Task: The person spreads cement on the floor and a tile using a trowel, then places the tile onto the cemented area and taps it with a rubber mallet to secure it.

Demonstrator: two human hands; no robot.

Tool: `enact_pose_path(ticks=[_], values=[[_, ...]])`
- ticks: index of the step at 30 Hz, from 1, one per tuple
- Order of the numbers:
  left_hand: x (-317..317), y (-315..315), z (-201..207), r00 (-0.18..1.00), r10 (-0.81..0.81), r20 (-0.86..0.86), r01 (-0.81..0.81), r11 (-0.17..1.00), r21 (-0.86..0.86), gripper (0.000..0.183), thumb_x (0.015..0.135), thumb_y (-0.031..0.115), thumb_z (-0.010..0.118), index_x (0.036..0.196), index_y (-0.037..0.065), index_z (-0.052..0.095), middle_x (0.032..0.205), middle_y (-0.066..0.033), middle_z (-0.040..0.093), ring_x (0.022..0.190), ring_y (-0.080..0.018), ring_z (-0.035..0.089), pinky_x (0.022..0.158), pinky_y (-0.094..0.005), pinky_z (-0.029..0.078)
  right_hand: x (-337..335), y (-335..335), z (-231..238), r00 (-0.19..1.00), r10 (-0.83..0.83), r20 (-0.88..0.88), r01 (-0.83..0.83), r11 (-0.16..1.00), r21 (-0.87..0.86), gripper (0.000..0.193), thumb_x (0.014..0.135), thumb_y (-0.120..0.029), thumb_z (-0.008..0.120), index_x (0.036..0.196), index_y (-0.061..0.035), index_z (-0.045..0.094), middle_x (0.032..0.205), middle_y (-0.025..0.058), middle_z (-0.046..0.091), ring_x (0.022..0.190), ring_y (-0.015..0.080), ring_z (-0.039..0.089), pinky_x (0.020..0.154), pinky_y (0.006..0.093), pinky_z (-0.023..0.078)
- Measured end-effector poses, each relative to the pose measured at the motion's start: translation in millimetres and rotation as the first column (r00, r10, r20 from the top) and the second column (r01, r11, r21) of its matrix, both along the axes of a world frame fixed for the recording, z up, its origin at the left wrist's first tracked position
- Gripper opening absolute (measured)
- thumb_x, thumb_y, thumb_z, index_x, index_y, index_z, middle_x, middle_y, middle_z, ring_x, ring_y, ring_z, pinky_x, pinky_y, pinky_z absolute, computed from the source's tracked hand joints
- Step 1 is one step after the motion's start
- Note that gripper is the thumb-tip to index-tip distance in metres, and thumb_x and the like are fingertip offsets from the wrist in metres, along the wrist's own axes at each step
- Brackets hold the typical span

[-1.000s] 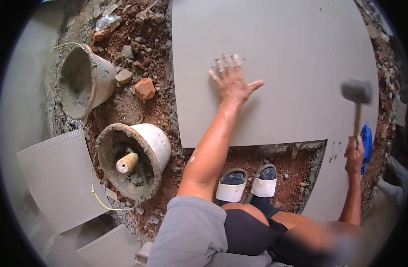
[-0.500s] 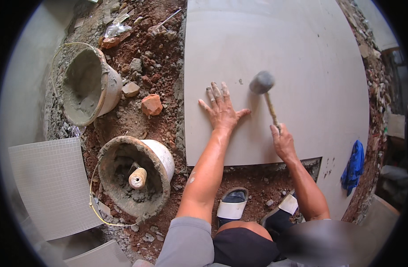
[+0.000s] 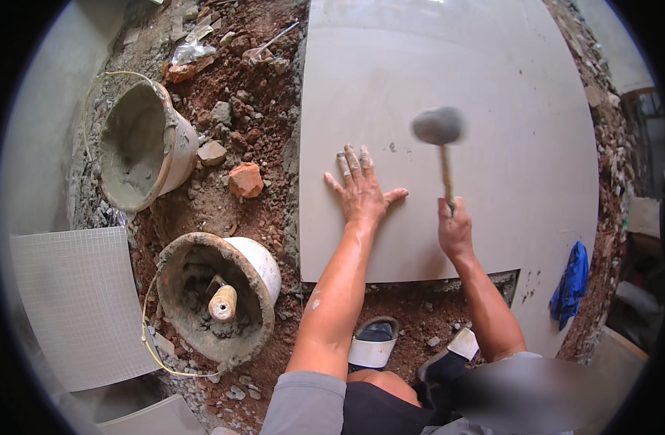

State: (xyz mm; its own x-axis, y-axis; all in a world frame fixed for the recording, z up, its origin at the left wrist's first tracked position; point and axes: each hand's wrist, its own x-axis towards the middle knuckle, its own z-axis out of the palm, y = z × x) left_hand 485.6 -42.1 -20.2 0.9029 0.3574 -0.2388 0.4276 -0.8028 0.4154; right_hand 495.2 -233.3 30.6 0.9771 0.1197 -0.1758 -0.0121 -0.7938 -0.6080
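My left hand (image 3: 362, 191) lies flat with fingers spread on a large pale floor tile (image 3: 376, 87); whitish residue coats its fingertips. My right hand (image 3: 456, 230) is wrapped round the wooden handle of a mallet (image 3: 438, 126). The mallet's dark grey head, smeared by motion, is over the tile, to the right of my left hand. Whether it touches the tile I cannot tell. Along the tile's near edge, bare reddish soil shows by my sandals (image 3: 374, 341).
At left stand a mortar-coated bucket (image 3: 179, 156) and another bucket (image 3: 260, 264) holding mortar and a wooden-handled tool (image 3: 222, 303). Grid-backed tiles (image 3: 82, 304) lie at lower left. A brick chunk (image 3: 245, 180) sits on the rubble. A blue cloth (image 3: 570, 283) lies at right.
The mallet's head has swung slightly right and up, its handle now more upright, with my right hand a little higher. My left hand stays flat on the tile. The view has shifted slightly.
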Motion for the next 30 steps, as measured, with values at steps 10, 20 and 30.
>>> enact_pose_path(ticks=[10, 20, 30], values=[[32.5, 4.3, 6.0, 0.997, -0.007, -0.072, 0.012, 0.998, 0.064, 0.138, 0.055, 0.083, 0.064, 0.151, -0.001, 0.009, 0.159, -0.0202, 0.003, 0.147, -0.0346, 0.001, 0.111, -0.0672, -0.001, 32.6, 15.5, 5.5, 0.987, 0.027, -0.159, -0.033, 0.999, -0.033, 0.038, 0.099, -0.038, 0.05, 0.099, -0.0008, 0.054, 0.068, 0.0145, 0.06, 0.063, 0.0358, 0.061, 0.059, 0.0416, 0.048], [37.5, 3.6, 8.1, 0.997, 0.005, -0.083, 0.003, 0.995, 0.102, 0.141, 0.053, 0.087, 0.061, 0.152, 0.002, 0.008, 0.16, -0.0167, 0.002, 0.148, -0.0306, 0.0, 0.113, -0.0657, -0.002, 63.6, 34.1, -4.2, 0.999, 0.018, -0.05, -0.014, 0.997, 0.082, 0.04, 0.098, -0.041, 0.049, 0.097, -0.001, 0.052, 0.069, 0.0192, 0.059, 0.064, 0.0379, 0.059, 0.06, 0.0451, 0.047], [44.1, 7.5, 14.5, 0.984, -0.038, -0.171, 0.061, 0.99, 0.127, 0.141, 0.053, 0.088, 0.058, 0.152, 0.001, 0.007, 0.16, -0.0162, 0.003, 0.148, -0.0301, 0.001, 0.112, -0.0664, 0.002, 82.2, 55.9, -2.8, 0.999, 0.011, 0.037, -0.019, 0.98, 0.201, 0.042, 0.098, -0.044, 0.049, 0.096, -0.0019, 0.053, 0.065, 0.0169, 0.061, 0.064, 0.0395, 0.062, 0.058, 0.0493, 0.046]])
